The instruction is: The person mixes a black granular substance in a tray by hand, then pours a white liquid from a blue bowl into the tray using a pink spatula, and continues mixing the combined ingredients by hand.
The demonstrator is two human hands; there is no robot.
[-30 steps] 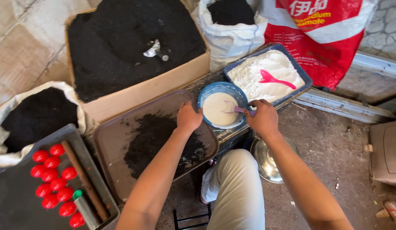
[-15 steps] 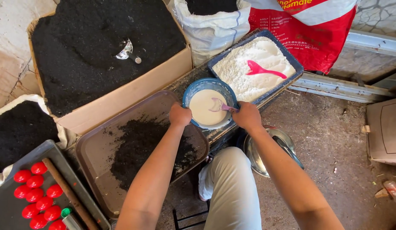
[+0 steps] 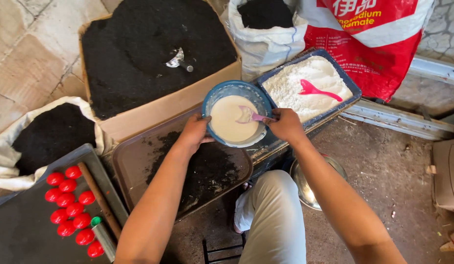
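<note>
While mixing proceeds:
Left hand point(image 3: 194, 133): grips bowl point(image 3: 237, 93) rim
Right hand point(image 3: 284, 124): closed on spoon point(image 3: 250, 115)
Batter point(image 3: 229, 122): smooth, nearly mixed

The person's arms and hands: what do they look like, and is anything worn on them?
Both arms are bare up to the picture's lower edge; no sleeves show. The left hand and the right hand wear no gloves, and I see no rings, watch or bracelet. No marks are visible on the forearms. Below them, light beige trousers cover the leg.
</note>
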